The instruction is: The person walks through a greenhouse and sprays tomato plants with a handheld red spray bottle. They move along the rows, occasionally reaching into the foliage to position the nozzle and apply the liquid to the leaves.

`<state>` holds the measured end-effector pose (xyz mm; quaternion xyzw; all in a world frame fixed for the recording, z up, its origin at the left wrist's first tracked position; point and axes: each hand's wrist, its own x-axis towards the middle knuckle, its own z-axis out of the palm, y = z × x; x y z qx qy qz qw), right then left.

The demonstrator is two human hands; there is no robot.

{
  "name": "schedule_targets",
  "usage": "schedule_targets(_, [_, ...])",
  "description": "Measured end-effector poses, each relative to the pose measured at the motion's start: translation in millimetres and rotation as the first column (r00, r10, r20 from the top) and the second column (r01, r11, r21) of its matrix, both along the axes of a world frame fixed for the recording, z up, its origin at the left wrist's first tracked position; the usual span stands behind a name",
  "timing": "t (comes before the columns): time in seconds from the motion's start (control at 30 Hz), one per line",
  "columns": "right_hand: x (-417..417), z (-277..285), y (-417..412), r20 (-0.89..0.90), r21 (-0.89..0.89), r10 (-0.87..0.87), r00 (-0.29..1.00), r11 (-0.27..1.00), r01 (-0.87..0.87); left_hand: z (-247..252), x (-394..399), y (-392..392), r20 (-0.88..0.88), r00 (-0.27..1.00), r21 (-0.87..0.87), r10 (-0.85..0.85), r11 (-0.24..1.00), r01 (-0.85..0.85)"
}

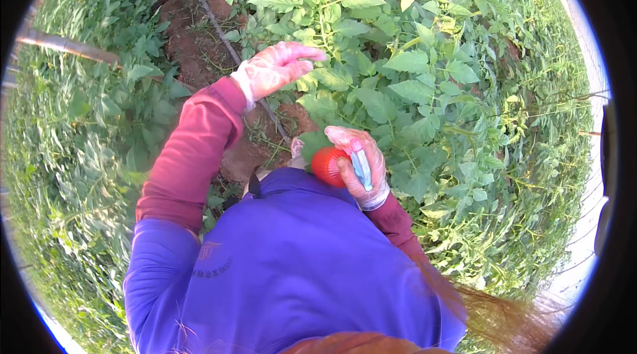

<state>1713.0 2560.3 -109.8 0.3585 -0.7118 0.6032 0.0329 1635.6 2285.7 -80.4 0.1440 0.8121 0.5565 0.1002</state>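
Observation:
My left hand (278,68), in a thin clear plastic glove, reaches over the tomato foliage (363,60). Its fingers are extended, the thumb stands apart from them, and I see nothing in its grasp. Close to my waist, my right hand (366,162), gloved the same way, holds a round red tomato (328,167) with pale streaks on its side. A small pink and light-blue tool (361,165) is also in that hand, lying across the palm side; its exact kind cannot be made out. A green leaf (312,147) shows just behind the tomato.
Dense tomato plants (497,180) spread on the right, with another leafy row (89,155) on the left. Between them runs bare soil (181,30) with a thin dark irrigation hose (214,18). A pole (69,46) sticks in from the left. Pale sheeting (584,204) borders the right side.

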Motion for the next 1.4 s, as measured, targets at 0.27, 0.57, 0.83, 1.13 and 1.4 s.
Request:
schedule_targets(0.27, [-63.1,10.9,-9.3,0.047,0.088,-0.204,0.978,0.976,0.199,5.3,-163.3,82.6,-0.277,0.793,-0.332,-0.542,0.829,0.45])
schedule_targets(0.57, [-74.8,13.9,-60.0,0.009,0.185,-0.637,0.771,0.759,0.625,-30.2,-272.9,148.8,-0.147,0.579,-0.541,-0.802,0.556,0.632])
schedule_targets(0.83, [-88.1,13.9,-110.1,0.199,0.239,-0.812,0.548,0.583,0.776,-50.4,-284.6,169.1,0.093,0.212,-0.26,-0.973,0.182,0.948])
schedule_targets(1.13, [-104.5,-24.1,-99.4,0.517,0.087,-0.783,0.345,0.449,0.889,-97.0,-250.4,178.3,0.288,0.145,0.324,-0.947,0.239,0.915])
schedule_targets(1.4, [-102.9,-51.7,-63.2,0.741,0.045,-0.631,0.228,0.385,0.922,-93.2,-219.2,166.5,0.534,0.194,0.699,-0.823,0.559,0.447])
